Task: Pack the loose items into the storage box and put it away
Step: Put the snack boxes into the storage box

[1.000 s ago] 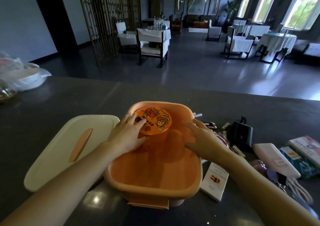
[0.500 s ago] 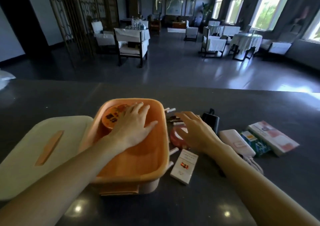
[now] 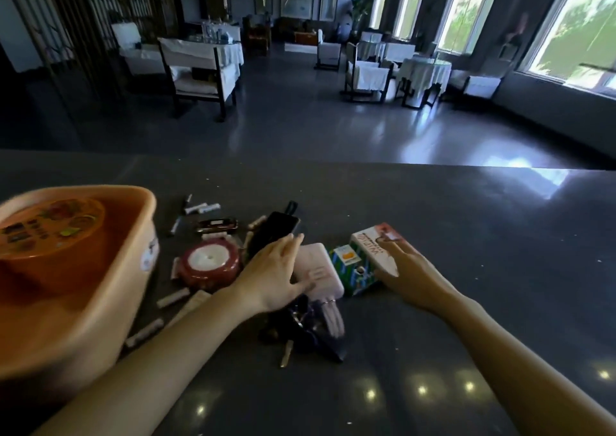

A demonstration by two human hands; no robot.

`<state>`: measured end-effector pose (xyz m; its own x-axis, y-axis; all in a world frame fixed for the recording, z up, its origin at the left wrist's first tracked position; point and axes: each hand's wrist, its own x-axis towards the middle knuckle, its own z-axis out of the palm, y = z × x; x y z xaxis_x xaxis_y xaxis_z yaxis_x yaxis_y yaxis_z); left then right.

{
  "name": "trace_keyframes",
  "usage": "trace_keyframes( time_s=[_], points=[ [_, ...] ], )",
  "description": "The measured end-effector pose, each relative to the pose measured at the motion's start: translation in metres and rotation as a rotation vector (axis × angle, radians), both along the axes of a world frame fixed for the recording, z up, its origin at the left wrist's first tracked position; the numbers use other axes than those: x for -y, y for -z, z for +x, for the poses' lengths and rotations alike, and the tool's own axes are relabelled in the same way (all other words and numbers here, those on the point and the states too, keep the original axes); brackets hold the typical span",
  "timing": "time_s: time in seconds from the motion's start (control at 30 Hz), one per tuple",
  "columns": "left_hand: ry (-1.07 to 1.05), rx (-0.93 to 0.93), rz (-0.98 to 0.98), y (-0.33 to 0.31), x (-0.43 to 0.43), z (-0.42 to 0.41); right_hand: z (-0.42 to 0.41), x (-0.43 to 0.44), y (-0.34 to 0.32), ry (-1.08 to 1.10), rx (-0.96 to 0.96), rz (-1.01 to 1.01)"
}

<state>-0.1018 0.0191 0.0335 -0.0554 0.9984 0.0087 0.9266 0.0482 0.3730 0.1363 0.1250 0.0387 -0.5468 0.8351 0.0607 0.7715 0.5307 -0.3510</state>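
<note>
Gathering loose items: left hand [image 3: 275,269] flat, touching the pink power bank [image 3: 320,269], right hand [image 3: 411,267] flat on a white carton [image 3: 373,245] — next they likely need to grip and carry them to the storage box [image 3: 100,302].

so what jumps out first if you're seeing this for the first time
The big orange storage box at the left edge of the dark counter, with a round orange tin inside it. To its right lies a clutter of small items, where the left hand rests flat on a pink power bank and the right hand touches a white and red carton.
</note>
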Motion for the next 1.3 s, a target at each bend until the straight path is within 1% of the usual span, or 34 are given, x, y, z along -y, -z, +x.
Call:
trace_keyframes(
  time_s=[0.1,0.2,0.27,0.33,0.43,0.5,0.6,0.7,0.8,0.87,0.93,1.03,1.17,1.3],
  points=[
    [-0.078,0.040,-0.137,0.015,-0.021,0.014,0.018,-0.021,0.011,-0.012,0.000,-0.047],
    [-0.079,0.018,-0.269,0.023,-0.034,0.017,0.021,-0.036,0.022,-0.067,0.003,-0.089],
    [-0.072,-0.007,-0.344,0.024,-0.043,0.019,0.018,-0.043,0.029,-0.109,0.032,-0.121],
    [-0.062,-0.003,-0.411,0.022,-0.052,0.021,0.011,-0.051,0.035,-0.181,0.102,-0.114],
    [-0.037,-0.028,-0.485,0.020,-0.061,0.020,-0.002,-0.061,0.041,-0.275,0.187,-0.098],
    [-0.031,-0.056,-0.511,0.020,-0.065,0.019,-0.011,-0.066,0.043,-0.316,0.235,-0.099],
    [-0.020,-0.049,-0.540,0.021,-0.069,0.015,-0.023,-0.074,0.045,-0.378,0.309,-0.096],
    [-0.011,-0.052,-0.539,0.023,-0.070,0.012,-0.033,-0.081,0.047,-0.427,0.362,-0.099],
    [-0.024,-0.035,-0.480,0.025,-0.069,0.011,-0.041,-0.086,0.050,-0.473,0.400,-0.137],
    [-0.029,-0.031,-0.455,0.027,-0.066,0.011,-0.044,-0.087,0.050,-0.476,0.398,-0.166],
    [-0.030,-0.030,-0.463,0.030,-0.066,0.012,-0.045,-0.087,0.049,-0.448,0.388,-0.153],
    [-0.041,-0.042,-0.470,0.037,-0.067,0.018,-0.042,-0.085,0.045,-0.376,0.348,-0.158],
    [-0.069,-0.043,-0.363,0.046,-0.069,0.019,-0.035,-0.083,0.029,-0.301,0.230,-0.185],
    [-0.079,-0.069,-0.270,0.049,-0.070,0.017,-0.026,-0.081,0.017,-0.246,0.171,-0.235]
  ],
)
